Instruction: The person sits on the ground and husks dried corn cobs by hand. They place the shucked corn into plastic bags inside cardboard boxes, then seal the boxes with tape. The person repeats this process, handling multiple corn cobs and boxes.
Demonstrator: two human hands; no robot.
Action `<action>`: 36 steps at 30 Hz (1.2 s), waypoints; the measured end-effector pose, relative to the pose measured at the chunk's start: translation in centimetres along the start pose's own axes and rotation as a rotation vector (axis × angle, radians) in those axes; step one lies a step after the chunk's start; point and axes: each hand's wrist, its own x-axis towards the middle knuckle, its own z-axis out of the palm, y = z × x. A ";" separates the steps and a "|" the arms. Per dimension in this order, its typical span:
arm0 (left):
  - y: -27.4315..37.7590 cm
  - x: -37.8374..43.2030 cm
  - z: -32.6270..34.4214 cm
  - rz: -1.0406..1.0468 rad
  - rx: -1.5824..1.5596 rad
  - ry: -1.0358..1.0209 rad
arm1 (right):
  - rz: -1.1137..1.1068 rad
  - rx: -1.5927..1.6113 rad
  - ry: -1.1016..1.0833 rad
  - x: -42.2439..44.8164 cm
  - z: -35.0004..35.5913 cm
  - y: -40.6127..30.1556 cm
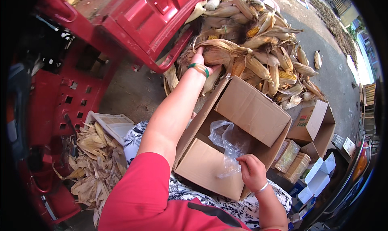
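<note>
My left hand (200,61), with a green bangle at its wrist, reaches out to the heap of unhusked corn ears (266,46). It grips a dry, husked-over corn ear (219,53) at the heap's near side, with the fingers partly hidden behind it. An open cardboard box (254,109) stands tilted before me, against my lap. Inside it and over its near flap lies a crumpled clear plastic bag (227,140). My right hand (251,172), wearing a silver bangle, pinches the bag's edge between thumb and fingers.
A red metal vehicle panel (151,21) rises at the upper left. Loose husks (94,164) lie beside a white plastic crate (112,125) at left. At right are a smaller open carton (315,125), tape-wrapped packs (292,161) and a white-and-blue box (315,176).
</note>
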 end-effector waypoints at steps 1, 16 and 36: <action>0.3 -2.2 1.0 0.044 0.016 -0.018 | -0.024 -0.013 0.005 -0.3 0.2 0.1; 14.7 -33.2 -7.6 0.624 0.054 -0.109 | -0.158 -0.161 0.112 0.1 1.3 3.9; 12.2 -52.5 -38.1 1.054 1.076 0.600 | -0.357 0.094 -0.657 0.4 27.5 -28.2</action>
